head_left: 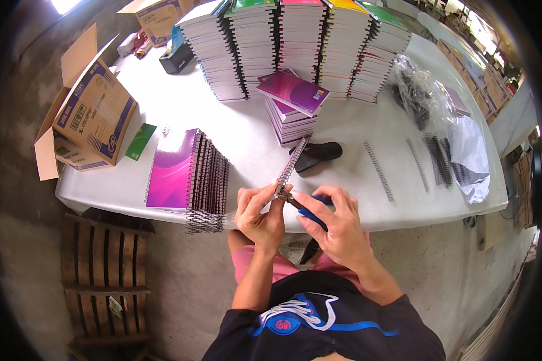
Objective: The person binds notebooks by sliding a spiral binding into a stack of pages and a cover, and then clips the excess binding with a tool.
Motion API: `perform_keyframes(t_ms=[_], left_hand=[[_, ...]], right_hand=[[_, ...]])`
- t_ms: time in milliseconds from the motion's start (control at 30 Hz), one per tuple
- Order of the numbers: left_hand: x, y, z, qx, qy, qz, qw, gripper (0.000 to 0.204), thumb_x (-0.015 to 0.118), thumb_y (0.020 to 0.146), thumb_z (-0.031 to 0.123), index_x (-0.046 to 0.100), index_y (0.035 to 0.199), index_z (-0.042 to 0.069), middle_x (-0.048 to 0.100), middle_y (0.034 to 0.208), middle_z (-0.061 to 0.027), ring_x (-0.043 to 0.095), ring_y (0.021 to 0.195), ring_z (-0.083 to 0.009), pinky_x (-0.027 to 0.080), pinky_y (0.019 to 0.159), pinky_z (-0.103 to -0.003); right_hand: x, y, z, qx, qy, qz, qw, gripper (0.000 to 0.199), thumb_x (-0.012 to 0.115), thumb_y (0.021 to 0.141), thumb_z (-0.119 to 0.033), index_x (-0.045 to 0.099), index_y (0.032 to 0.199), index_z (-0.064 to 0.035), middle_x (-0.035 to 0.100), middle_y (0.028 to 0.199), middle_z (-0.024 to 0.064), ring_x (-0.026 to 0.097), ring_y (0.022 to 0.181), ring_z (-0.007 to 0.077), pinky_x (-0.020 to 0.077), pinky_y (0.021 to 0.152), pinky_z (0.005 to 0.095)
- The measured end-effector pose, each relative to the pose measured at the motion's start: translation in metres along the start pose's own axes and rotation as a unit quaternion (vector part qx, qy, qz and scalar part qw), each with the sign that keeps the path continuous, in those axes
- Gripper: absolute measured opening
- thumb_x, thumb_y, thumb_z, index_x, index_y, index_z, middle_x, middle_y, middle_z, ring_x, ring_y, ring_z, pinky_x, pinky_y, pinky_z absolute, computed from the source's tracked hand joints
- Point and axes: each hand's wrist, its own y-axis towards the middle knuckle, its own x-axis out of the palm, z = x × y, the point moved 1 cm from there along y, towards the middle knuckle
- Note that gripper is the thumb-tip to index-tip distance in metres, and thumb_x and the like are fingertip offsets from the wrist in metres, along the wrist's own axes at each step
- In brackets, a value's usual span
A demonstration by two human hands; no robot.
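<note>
Head view, from where I stand: the left hand (262, 218) has a pinching grip near the lower end of one coil (294, 159), held over the front of the worktop (250, 159). The right hand (343, 225) has its grip wrapped round one pair of pliers (309, 216), blue-handled, the tip at that same end. Whether the pliers' jaws are together I cannot tell — the fingers crowd them.

Step in hand, in my judgement: working the coil's end with the pliers. The next move calls for a steady left pinch and a short, controlled squeeze from the right.

Count: tall stacks (256, 60), five, across the back; short pile (289, 123), one, purple, its top book (294, 92) askew; left pile (171, 171), one, purple — books in it not countable. Loose coils (379, 172): two lying apart, plus one bundle (438, 161) too dense to count. Green card (140, 142), one. Cartons (93, 120) at the left, two. Black object (313, 157), one, near the held coil.
</note>
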Motion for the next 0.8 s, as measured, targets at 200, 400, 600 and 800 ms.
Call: perform_keyframes(t_ms=[200,400,600,800], left_hand=[[0.000,-0.001,-0.009,0.126,-0.017,-0.020,0.992,0.030,0.075,0.065,-0.013,0.065,0.090,0.001,0.052,0.077,-0.0032,0.047,0.065,-0.0110,0.039,0.055,-0.021],[-0.005,0.009,-0.012,0.019,-0.058,0.111,0.992,0.038,0.068,0.084,0.005,0.048,0.117,0.003,0.049,0.089,-0.0027,0.047,0.071,-0.0088,0.042,0.061,-0.020],[-0.013,0.026,0.039,-0.085,-0.267,0.079,0.957,0.023,0.047,0.096,0.007,0.045,0.119,0.003,0.053,0.108,-0.0087,0.059,0.090,-0.0134,0.051,0.080,-0.027],[-0.068,0.033,0.062,0.061,-0.178,-0.007,0.982,0.008,0.049,0.095,0.006,0.050,0.103,0.004,0.048,0.118,-0.0134,0.057,0.101,-0.0189,0.052,0.085,-0.033]], right_hand=[[-0.003,-0.004,0.020,0.193,0.437,-0.168,0.862,0.036,0.056,0.092,-0.027,0.057,0.124,-0.0107,0.057,0.096,0.0112,0.057,0.090,0.0224,0.0456,0.076,0.0346],[0.008,-0.019,0.069,-0.027,-0.216,-0.043,0.975,0.035,0.063,0.085,-0.029,0.061,0.118,-0.0168,0.054,0.110,0.0102,0.053,0.104,0.0266,0.0356,0.090,0.0589],[0.030,-0.067,0.066,-0.276,-0.059,0.027,0.959,0.027,0.066,0.078,-0.023,0.066,0.103,-0.0156,0.057,0.105,0.0109,0.058,0.098,0.0235,0.0483,0.086,0.0449],[0.101,-0.160,0.198,-0.034,-0.268,-0.453,0.850,0.038,0.052,0.089,-0.034,0.058,0.122,-0.0164,0.051,0.133,0.0116,0.045,0.125,0.0265,0.0376,0.101,0.0444]])
